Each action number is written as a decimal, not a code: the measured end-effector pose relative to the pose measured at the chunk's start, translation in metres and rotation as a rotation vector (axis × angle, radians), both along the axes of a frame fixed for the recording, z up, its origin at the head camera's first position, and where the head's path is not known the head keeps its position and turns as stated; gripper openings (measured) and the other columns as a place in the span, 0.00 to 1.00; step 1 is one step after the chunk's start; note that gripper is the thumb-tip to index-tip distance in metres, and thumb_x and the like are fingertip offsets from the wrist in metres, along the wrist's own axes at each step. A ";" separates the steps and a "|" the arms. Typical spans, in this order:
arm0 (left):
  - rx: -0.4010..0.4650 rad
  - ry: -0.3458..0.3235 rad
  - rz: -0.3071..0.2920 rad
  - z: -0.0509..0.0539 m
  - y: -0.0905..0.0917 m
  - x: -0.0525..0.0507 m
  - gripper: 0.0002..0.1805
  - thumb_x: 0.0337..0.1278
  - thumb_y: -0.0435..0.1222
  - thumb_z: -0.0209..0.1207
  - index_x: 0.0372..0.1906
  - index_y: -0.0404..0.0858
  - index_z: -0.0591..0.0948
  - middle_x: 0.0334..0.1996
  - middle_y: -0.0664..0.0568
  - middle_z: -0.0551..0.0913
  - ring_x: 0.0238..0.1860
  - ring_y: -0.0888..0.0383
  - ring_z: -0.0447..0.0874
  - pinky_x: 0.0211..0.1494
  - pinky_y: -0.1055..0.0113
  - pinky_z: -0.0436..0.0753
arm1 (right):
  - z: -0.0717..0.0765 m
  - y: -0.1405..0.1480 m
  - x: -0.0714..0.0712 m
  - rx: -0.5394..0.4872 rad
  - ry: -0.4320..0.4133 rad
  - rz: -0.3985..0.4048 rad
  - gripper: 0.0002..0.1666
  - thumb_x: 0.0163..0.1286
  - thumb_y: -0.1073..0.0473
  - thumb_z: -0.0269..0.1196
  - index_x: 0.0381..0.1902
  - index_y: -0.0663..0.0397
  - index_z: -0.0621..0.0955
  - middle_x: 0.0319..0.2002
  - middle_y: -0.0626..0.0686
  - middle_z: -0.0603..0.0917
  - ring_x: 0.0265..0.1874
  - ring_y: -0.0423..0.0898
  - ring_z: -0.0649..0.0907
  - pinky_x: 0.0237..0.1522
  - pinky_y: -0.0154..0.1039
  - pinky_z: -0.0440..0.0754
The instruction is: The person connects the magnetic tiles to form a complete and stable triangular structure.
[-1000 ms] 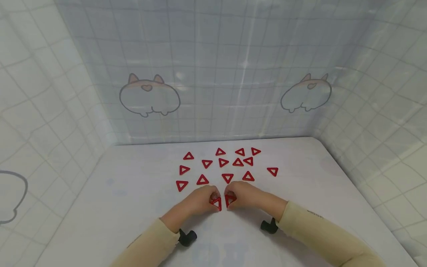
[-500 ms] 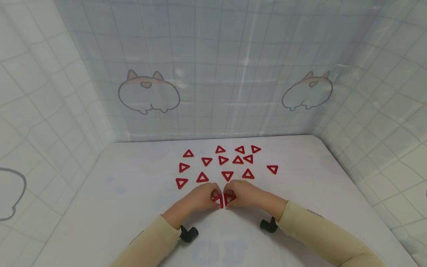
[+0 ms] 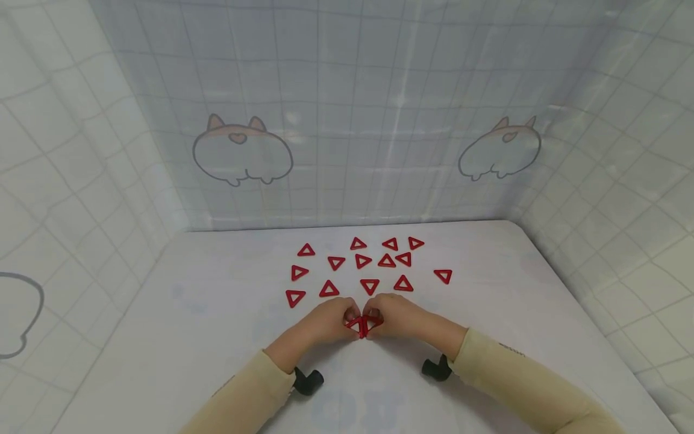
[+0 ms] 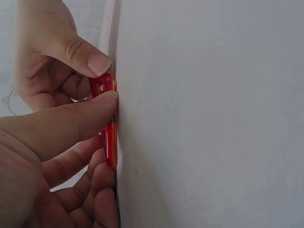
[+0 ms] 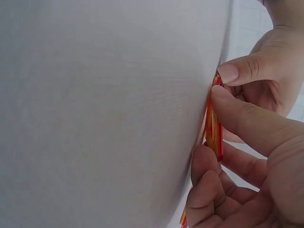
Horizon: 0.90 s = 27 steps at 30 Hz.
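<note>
Pinching a red triangle, the left hand faces the right hand, which grips a second triangle edge to edge with the first, at the near middle of the white table. Loose triangles lie scattered beyond them toward the far side.

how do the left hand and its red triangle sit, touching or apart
Touching: the left wrist view shows the left hand gripping the red triangle, its thumb laid across it.
</note>
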<state>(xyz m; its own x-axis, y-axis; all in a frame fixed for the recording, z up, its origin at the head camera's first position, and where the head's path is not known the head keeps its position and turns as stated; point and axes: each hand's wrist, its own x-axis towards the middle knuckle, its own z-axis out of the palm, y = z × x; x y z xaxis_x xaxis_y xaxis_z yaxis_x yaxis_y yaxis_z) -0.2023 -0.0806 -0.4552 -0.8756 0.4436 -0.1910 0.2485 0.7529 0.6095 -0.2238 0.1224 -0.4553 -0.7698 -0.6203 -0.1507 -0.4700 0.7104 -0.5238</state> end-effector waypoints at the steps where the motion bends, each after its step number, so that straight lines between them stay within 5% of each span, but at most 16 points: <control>1: 0.001 -0.001 0.001 0.000 0.000 0.000 0.19 0.46 0.37 0.76 0.41 0.43 0.79 0.31 0.57 0.77 0.33 0.59 0.75 0.38 0.66 0.79 | 0.000 0.000 0.000 -0.002 -0.002 -0.002 0.21 0.54 0.51 0.79 0.45 0.46 0.86 0.32 0.39 0.82 0.32 0.38 0.78 0.38 0.34 0.80; 16: 0.006 -0.007 0.013 -0.001 -0.001 -0.002 0.18 0.47 0.37 0.76 0.41 0.44 0.80 0.30 0.57 0.77 0.33 0.59 0.75 0.38 0.66 0.79 | -0.001 0.002 0.000 -0.035 -0.033 -0.033 0.19 0.54 0.52 0.79 0.43 0.44 0.85 0.30 0.38 0.82 0.32 0.38 0.79 0.36 0.33 0.80; 27: 0.035 -0.050 0.019 0.012 -0.018 -0.009 0.15 0.57 0.41 0.70 0.47 0.44 0.81 0.33 0.59 0.79 0.35 0.59 0.78 0.40 0.65 0.81 | -0.002 0.004 0.001 -0.036 -0.081 -0.039 0.20 0.55 0.53 0.78 0.44 0.44 0.83 0.31 0.40 0.81 0.32 0.40 0.78 0.36 0.35 0.80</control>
<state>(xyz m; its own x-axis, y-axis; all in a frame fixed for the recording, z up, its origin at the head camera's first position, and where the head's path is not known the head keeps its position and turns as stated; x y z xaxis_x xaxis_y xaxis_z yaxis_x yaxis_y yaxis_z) -0.2113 -0.0986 -0.4437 -0.8738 0.4336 -0.2200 0.2023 0.7356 0.6465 -0.2229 0.1260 -0.4572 -0.7798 -0.5960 -0.1918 -0.3972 0.7078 -0.5842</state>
